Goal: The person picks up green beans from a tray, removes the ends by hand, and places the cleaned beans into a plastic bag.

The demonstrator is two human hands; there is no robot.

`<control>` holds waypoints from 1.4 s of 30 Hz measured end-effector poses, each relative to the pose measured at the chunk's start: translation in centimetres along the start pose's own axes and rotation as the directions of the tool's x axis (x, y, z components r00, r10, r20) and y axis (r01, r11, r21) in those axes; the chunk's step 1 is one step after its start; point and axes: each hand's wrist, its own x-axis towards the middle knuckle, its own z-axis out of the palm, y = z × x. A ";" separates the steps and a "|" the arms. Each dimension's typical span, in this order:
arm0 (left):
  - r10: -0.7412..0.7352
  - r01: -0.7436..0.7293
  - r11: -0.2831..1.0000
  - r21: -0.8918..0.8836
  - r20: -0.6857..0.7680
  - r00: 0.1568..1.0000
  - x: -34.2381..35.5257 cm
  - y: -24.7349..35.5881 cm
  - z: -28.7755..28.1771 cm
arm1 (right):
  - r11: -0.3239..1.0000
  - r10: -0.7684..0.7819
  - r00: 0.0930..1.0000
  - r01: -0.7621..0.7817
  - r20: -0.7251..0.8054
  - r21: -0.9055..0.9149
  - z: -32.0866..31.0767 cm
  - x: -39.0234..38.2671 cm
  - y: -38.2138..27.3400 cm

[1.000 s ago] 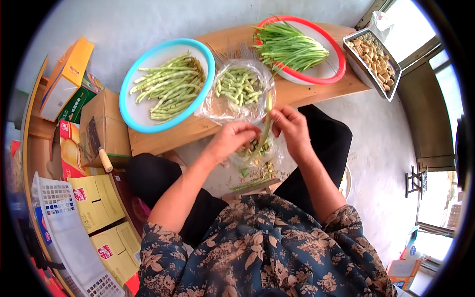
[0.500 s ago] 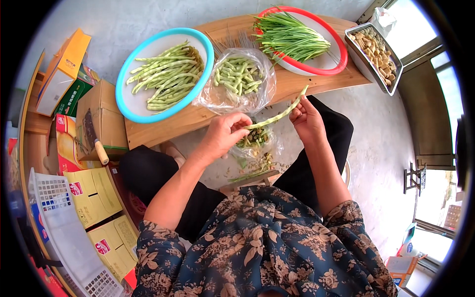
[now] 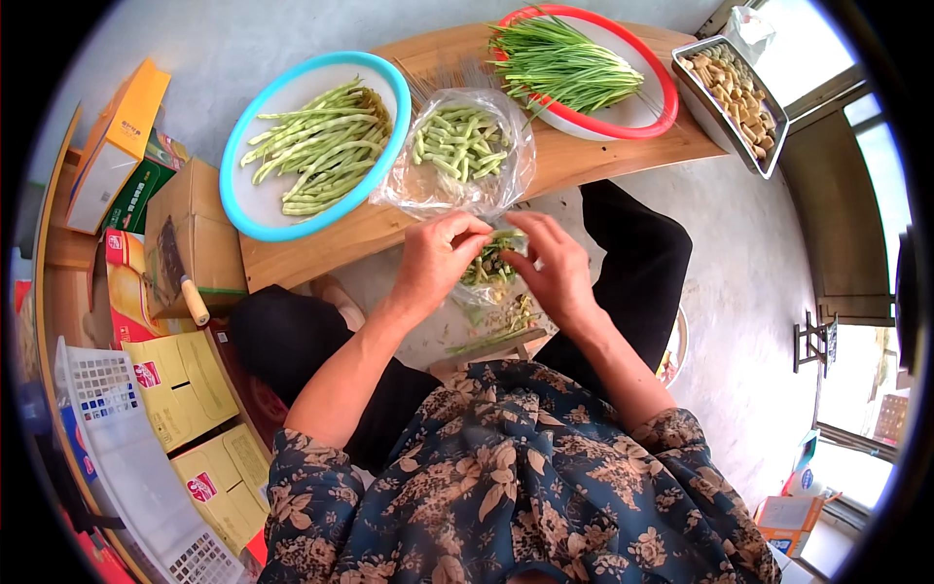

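Observation:
My left hand (image 3: 435,258) pinches a pale green bean (image 3: 505,236) between thumb and fingertips, in front of the table's near edge. Close on its right, my right hand (image 3: 555,265) curls its fingers round the other end, and only a short stretch of the bean shows between them. Below the hands hangs or stands a clear bag of green and brown trimmings (image 3: 489,269), partly covered by them. Just beyond, on the table, an open plastic bag (image 3: 401,185) holds broken bean pieces (image 3: 457,146). To its left, whole long beans (image 3: 326,146) lie in a blue-rimmed basin (image 3: 230,195).
A red-rimmed basin (image 3: 666,102) of long green stalks (image 3: 574,63) and a metal tray (image 3: 764,173) of brown chunks stand at the table's right. Cardboard boxes (image 3: 199,219), a wooden-handled knife (image 3: 195,300) and a white plastic basket (image 3: 146,448) are on the left. Scraps litter the floor.
My right hand has come down and left, close to my left hand. The bean, earlier stretched out long between them, is now mostly hidden by my fingers. The view has shifted slightly.

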 end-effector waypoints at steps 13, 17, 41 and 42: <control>-0.174 0.176 0.950 -0.257 0.028 0.984 0.0 -0.9 0.9 | 0.998 0.000 0.988 0.011 -0.152 0.068 1.6 0.5 -0.9; -0.406 0.444 0.520 -0.730 0.246 0.880 -0.1 -1.8 1.3 | 0.911 0.314 0.943 -0.266 -0.110 0.314 2.5 0.0 -1.1; -0.008 -0.051 0.985 0.165 0.335 0.942 0.1 -4.4 0.3 | 0.043 0.513 0.839 -0.239 0.184 0.970 -4.1 1.5 5.2; -0.007 -0.051 0.985 0.164 0.338 0.941 0.0 -4.3 0.4 | 0.044 0.515 0.837 -0.239 0.183 0.970 -4.2 1.4 5.4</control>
